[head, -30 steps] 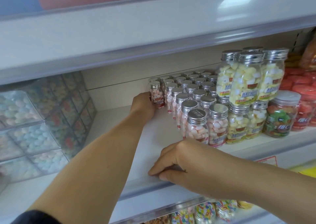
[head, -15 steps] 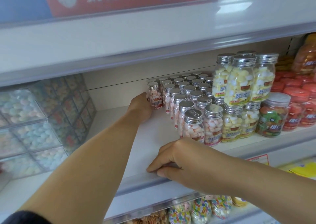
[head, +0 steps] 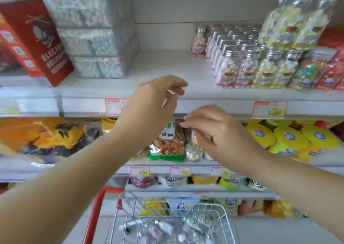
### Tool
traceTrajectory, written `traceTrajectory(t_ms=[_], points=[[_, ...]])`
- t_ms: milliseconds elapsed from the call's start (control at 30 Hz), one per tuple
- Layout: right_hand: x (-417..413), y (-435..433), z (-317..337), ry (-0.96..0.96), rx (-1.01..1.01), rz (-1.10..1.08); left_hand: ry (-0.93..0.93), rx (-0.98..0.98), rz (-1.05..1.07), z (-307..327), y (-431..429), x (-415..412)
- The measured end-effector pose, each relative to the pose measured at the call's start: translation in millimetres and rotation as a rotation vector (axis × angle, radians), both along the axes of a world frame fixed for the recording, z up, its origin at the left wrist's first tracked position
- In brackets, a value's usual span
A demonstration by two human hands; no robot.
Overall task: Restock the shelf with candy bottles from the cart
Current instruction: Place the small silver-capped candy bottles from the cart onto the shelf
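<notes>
Small candy bottles with silver caps (head: 232,65) stand in rows on the right of the white shelf (head: 163,70); one lone bottle (head: 199,40) stands at the back left of the group. More candy bottles (head: 167,229) lie in the wire cart (head: 221,214) at the bottom. My left hand (head: 150,102) hovers in front of the shelf edge, fingers loosely curled, holding nothing. My right hand (head: 214,130) hangs just below the shelf edge, fingers loosely bent and empty.
Taller bottles of yellow candy (head: 292,24) are stacked to the right. Clear boxes of pale candy (head: 96,33) and a red carton (head: 39,39) stand on the left. Snack bags (head: 167,141) and yellow tubs (head: 290,137) fill the lower shelf. The cart has a red handle (head: 96,212).
Both hands have pulled back off the shelf; the left let go of the bottle at the back. The view has dropped and widened, showing the lower shelves and the cart.
</notes>
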State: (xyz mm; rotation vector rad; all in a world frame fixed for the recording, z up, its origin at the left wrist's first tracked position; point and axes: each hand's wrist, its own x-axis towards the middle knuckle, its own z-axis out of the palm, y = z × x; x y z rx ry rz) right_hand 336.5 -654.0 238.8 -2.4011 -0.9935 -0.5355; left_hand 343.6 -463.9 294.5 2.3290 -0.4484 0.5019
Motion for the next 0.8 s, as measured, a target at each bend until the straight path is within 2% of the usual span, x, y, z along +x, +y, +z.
traceTrajectory(t_ms=[133, 233, 333, 500, 600, 667, 800], points=[[-31, -3, -72, 0.172, -0.045, 0.089, 0.157, 0.039, 0.026, -71, 16, -54], [-49, -1, -138, 0.332, -0.069, 0.071, 0.33, 0.062, 0.054, -146, 27, -81], [-67, 1, -214, 0.516, -0.094, 0.032, 0.507, 0.165, 0.073, -229, 33, -107], [-101, -14, -342, 0.911, -0.33, -0.097, 0.979, 0.314, 0.055, -375, 55, -141], [-120, -23, -389, 1.039, -0.517, -0.157, 1.17, 0.386, 0.103, -446, 69, -150], [-127, -24, -406, 1.106, -0.581, -0.18, 1.187, 0.404, 0.179, -479, 70, -147], [-126, -22, -429, 1.061, -0.69, -0.216, 1.092, 0.43, 0.209, -516, 59, -133]])
